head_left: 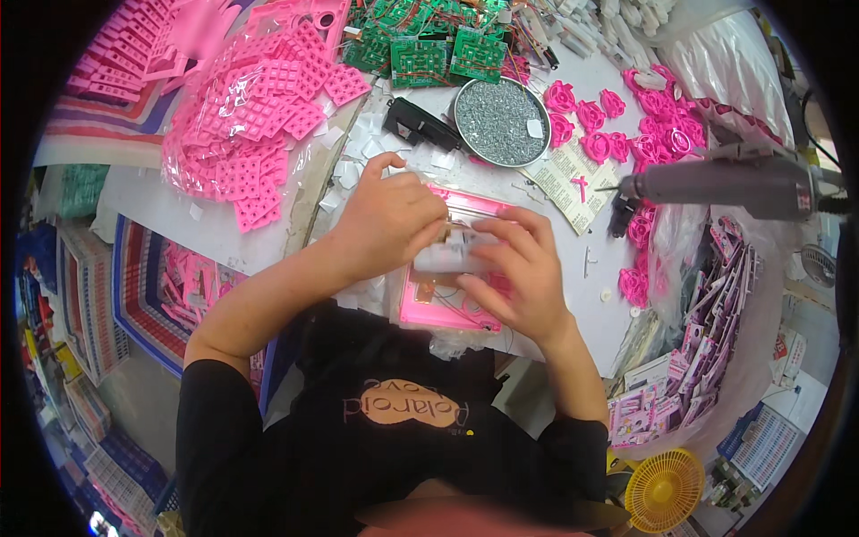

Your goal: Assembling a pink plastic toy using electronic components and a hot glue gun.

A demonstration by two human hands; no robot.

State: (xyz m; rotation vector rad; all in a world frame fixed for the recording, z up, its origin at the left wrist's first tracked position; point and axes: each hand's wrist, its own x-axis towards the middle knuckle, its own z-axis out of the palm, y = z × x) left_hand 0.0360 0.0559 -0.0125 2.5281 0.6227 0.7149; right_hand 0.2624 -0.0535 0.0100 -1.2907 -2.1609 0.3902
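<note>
A worker's left hand [386,224] and right hand [519,273] are closing together on a small whitish part [452,251], pinching it between fingertips over a pink plastic housing [438,309] lying on the white table [573,89]. The part is looking light, stiff and easily dropped, best held by its edges. Beyond, a round tin of screws [501,121] and green circuit boards [420,54] are waiting.

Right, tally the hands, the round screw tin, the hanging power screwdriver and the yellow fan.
Hands: 2, left hand and right hand
Screw tin: 1
Power screwdriver: 1
Yellow fan: 1
Total: 5
</note>
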